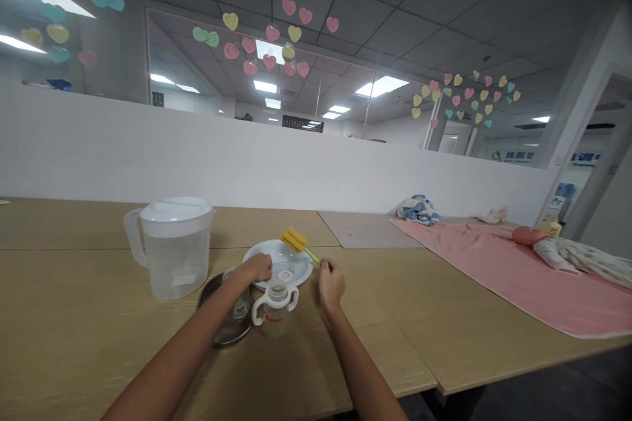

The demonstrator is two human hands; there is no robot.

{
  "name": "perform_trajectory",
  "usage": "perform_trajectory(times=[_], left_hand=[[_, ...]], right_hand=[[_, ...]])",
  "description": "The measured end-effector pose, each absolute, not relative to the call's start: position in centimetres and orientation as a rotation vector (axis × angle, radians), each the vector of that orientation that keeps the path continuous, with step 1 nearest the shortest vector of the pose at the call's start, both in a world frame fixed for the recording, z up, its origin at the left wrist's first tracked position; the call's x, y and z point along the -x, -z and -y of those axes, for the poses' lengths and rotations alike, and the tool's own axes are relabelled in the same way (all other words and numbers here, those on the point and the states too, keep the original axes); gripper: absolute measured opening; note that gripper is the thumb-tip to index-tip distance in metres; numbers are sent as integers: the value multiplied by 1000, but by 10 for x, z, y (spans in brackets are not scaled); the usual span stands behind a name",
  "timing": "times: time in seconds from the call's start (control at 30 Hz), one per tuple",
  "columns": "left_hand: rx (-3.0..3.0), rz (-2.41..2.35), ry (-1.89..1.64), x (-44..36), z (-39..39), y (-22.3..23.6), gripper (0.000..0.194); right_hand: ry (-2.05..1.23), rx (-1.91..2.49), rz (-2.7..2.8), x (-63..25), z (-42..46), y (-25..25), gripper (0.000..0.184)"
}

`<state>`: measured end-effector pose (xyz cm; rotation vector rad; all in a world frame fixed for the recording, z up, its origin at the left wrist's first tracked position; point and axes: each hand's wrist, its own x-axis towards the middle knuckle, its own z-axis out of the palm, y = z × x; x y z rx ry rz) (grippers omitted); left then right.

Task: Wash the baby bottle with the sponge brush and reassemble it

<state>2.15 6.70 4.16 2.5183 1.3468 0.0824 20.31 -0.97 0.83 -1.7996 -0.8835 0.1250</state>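
Over the bench (pixel 385 302), the right grip (pixel 332 283) holds the brush (pixel 294 239), yellow end near the plate's (pixel 299 264) back rim. The left grip (pixel 258 268) is curled above the plate; I can't tell on what. Nearer stands the bottle (pixel 274 321). The left arm (pixel 182 342) hides some of the bowl (pixel 232 336); left is the jug (pixel 178 256).

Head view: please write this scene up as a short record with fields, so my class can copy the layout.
Right hand: holds a yellow-headed brush by its green handle
Left hand: at the white plate; whether it grips anything is unclear
Bottle: upright, open-mouthed, with two white handles
Metal dish: left of the bottle
Pitcher: lidded, farther left
Pink cloth: spread on the table's right side
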Motion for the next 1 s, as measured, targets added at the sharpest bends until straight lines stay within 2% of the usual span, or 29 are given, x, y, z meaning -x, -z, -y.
perform_trajectory(times=[0.17,0.3,0.4,0.5,0.6,0.77,1.0], left_hand=[[-2533,-1334,-53,-27,-69,-43,29],[-2600,-1318,-205,-21,-69,-47,8],[-2645,-1294,-371,-10,-66,-51,25],[-2670,-1285,-517,2,-60,-52,30],[-2650,-1285,-731,12,-51,-45,28],[-2411,-1252,-1298,20,-36,-21,18],[-2302,-1258,-1479,21,-26,-2,23]], right_hand=[[-107,1793,862,-205,8,-5,37],[-95,1794,887,-207,8,-3,37],[-91,1796,895,-207,8,-4,38],[-100,1811,884,-206,9,-5,36],[-107,1825,885,-205,10,-7,36],[-103,1838,905,-205,10,-6,34],[-41,1780,1007,-201,7,-1,32]])
